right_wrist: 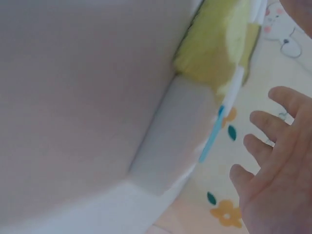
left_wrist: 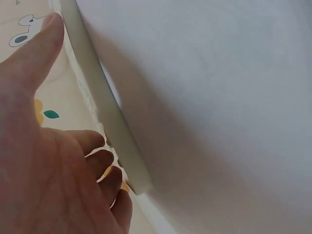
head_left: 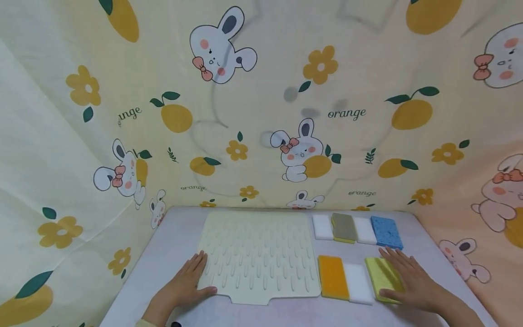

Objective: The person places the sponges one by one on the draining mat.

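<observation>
A cream draining board (head_left: 257, 254) with rows of raised ridges and a short spout at the front lies flat on the table. At its left front corner is my left hand (head_left: 188, 279), fingers extended and thumb reaching over the board's edge; the left wrist view shows the board's thick rim (left_wrist: 109, 112) beside the fingertips. My right hand (head_left: 414, 281) is spread over the right part of a yellow sponge (head_left: 382, 274), partly covering it. In the right wrist view, that hand's fingers (right_wrist: 263, 124) are apart and hold nothing.
An orange sponge (head_left: 333, 277) and a white sponge (head_left: 357, 284) lie between the board and the yellow one. Behind them runs a row: white pads, a grey-topped sponge (head_left: 344, 227) and a blue sponge (head_left: 387, 231). Printed cloth (head_left: 253, 109) hangs around the white table (head_left: 155, 259).
</observation>
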Demonstrator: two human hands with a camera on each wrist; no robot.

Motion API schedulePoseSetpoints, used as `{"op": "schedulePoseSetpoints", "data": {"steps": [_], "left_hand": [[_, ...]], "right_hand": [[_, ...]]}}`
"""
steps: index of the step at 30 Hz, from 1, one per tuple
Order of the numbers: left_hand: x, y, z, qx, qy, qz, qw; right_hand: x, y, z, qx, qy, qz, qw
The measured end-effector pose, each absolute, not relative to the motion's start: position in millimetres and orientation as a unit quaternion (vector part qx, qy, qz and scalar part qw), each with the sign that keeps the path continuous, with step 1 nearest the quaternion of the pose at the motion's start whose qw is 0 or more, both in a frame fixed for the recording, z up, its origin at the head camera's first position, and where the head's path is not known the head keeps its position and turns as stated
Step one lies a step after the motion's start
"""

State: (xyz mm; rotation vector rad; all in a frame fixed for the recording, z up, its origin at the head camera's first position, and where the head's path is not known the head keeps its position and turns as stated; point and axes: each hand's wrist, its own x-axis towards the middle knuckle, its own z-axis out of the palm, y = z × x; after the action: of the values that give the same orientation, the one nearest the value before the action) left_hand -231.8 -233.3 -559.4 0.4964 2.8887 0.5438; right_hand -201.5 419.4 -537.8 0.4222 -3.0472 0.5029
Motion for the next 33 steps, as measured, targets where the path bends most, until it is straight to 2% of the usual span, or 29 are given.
{"op": "schedulePoseSetpoints", "data": {"steps": [15, 33], "left_hand": [[-231, -227, -557, 0.161, 0.966, 0.179, 0.099], [-232, -226, -558, 0.16, 0.965, 0.182, 0.101]], "right_hand": [[-201, 445, -553, 0.112, -0.98, 0.162, -0.03], [-201, 466, -548, 0.087, -0.979, 0.169, -0.078]]}}
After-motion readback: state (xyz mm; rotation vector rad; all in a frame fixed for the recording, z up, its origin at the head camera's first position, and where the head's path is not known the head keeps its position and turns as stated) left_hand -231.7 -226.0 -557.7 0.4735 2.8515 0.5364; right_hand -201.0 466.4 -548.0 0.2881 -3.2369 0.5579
